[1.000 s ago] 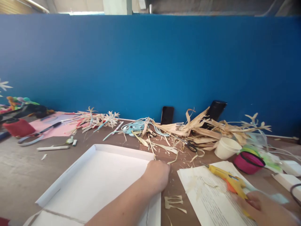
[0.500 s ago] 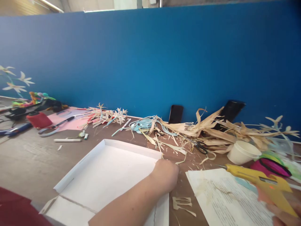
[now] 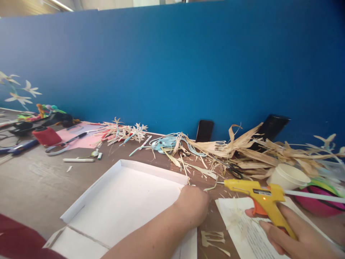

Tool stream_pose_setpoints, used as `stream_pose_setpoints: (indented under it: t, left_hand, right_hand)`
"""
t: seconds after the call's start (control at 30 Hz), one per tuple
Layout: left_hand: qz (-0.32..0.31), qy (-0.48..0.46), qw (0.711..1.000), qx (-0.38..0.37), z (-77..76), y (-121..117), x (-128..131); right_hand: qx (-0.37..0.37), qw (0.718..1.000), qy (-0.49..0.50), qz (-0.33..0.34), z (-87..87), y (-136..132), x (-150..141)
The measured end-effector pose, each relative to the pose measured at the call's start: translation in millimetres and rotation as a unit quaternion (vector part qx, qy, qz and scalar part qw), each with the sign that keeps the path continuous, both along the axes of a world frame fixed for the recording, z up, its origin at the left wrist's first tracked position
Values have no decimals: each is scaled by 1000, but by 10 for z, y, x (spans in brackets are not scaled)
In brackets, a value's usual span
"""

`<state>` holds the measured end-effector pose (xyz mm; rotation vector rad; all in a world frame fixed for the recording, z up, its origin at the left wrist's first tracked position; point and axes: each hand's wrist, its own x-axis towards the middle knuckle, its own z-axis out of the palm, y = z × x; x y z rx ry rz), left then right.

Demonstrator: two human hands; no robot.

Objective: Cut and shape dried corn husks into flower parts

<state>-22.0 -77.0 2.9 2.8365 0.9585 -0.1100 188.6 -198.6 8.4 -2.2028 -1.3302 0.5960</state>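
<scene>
Glue gun (image 3: 256, 189) held ready beside open white box (image 3: 140, 194)

Step in hand: judged to be glue work at the box's far right corner, with one hand at the corner and the other presenting the gun. No bead of glue can be made out there.

Left hand (image 3: 194, 205): fingers curled under, placed at the box's right side near that corner. The fingertips are hidden; whether they pinch the cardboard or a small piece cannot be told.

Right hand (image 3: 304, 230): wrapped around the gun's handle, with a finger at the orange trigger (image 3: 259, 208). Whether the trigger is squeezed cannot be told. The nozzle (image 3: 220, 182) points left, toward the left hand, and stands apart from it. An indicator light glows on the gun's side, and a white glue stick (image 3: 314, 196) projects from the rear.

Location: the box lies open side up on the brown table (image 3: 40, 190). The gun is above the printed sheets (image 3: 253, 233), to the right of the box, in front of the paper cup (image 3: 288, 176).

Next move, in this inspector's judgement: it calls for carrying the nozzle left to the corner, keeping the left fingers clear of the hot tip, and steadying the cardboard.
</scene>
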Motion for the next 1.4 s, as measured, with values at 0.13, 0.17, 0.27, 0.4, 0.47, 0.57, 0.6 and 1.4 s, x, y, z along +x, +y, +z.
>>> stream_pose_setpoints:
  t: [0.13, 0.17, 0.27, 0.4, 0.47, 0.57, 0.6, 1.4]
  left_hand:
    - [-6, -1, 1000, 9, -35, 3, 13]
    - [-9, 0, 1000, 10, -32, 1, 15]
    - [-20, -5, 1000, 19, -13, -7, 13]
    - [-30, -7, 999, 29, -5, -13, 4]
    - [-32, -10, 999, 31, -12, -15, 2]
    - [-33, -16, 999, 33, -32, -18, 3]
    - [-33, -18, 999, 34, -41, -18, 4]
    - [-41, -22, 998, 43, -61, -3, 8]
  right_hand:
    - [-24, 1000, 12, 6, 37, 76, -149]
    - [-28, 999, 21, 12, 52, 89, -185]
    - [-36, 999, 32, 13, 80, 127, -278]
    - [-35, 999, 31, 8, 56, 163, -346]
    - [-36, 999, 28, 5, 22, 170, -352]
    - [-35, 999, 30, 20, -30, 173, -343]
    - [-36, 998, 31, 29, -41, 174, -341]
    - [-33, 996, 16, 81, 48, 216, -459]
